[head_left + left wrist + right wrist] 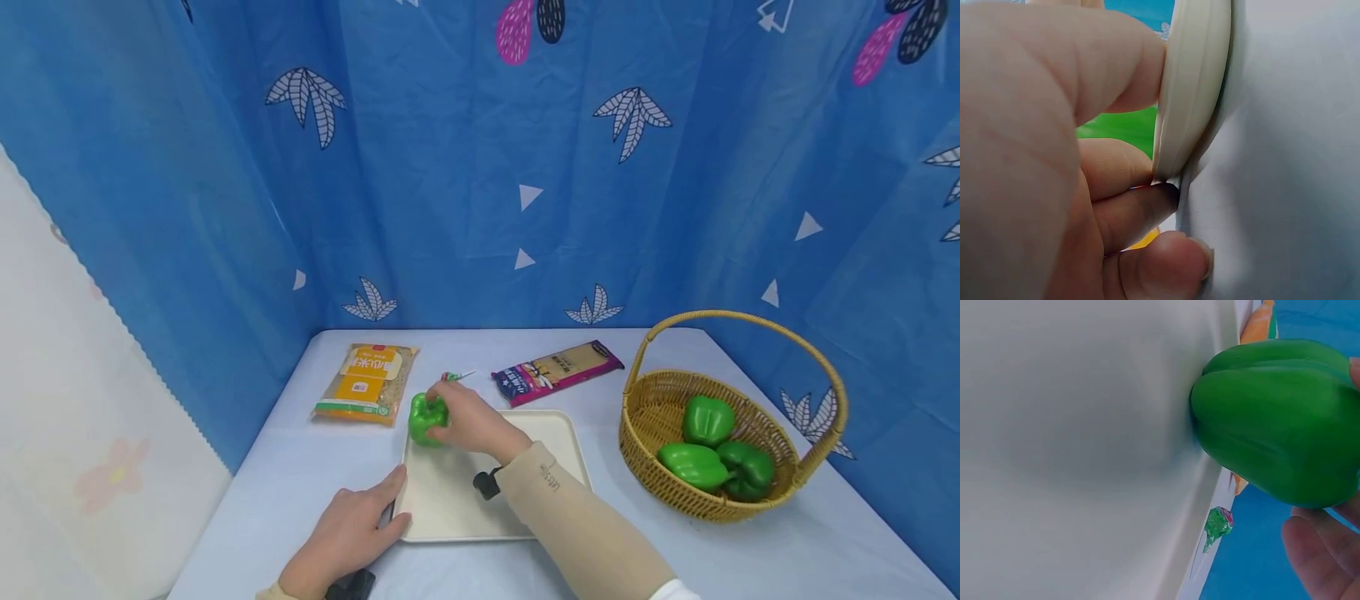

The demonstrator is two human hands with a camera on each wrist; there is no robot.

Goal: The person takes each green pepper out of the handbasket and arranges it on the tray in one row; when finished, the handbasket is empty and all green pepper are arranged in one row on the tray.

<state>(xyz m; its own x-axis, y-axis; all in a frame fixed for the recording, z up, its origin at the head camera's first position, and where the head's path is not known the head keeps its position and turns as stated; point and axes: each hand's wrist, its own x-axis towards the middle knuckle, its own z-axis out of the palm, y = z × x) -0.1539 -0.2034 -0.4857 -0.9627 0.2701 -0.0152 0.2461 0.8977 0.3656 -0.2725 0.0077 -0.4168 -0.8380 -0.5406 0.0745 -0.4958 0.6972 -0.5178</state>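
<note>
My right hand [476, 421] holds a green bell pepper [428, 421] from above, at the far left corner of the cream tray [480, 500]. In the right wrist view the bell pepper [1272, 419] meets the tray's rim, with fingertips [1316, 544] around its far end. My left hand [348, 533] touches the tray's left edge near the front corner, thumb and index finger apart. Seen from the left wrist, the thumb and fingers of the left hand [1104, 119] meet the tray rim [1191, 87], and one fingertip lies by the tablecloth.
At the right stands a wicker basket [660, 492] with a tall handle and 3 green peppers [708, 421] inside. Behind the tray lie a grain bag [367, 383], a wrapped lollipop [452, 377] and a purple-and-tan packet [558, 372]. A blue curtain [465, 167] hangs behind the table.
</note>
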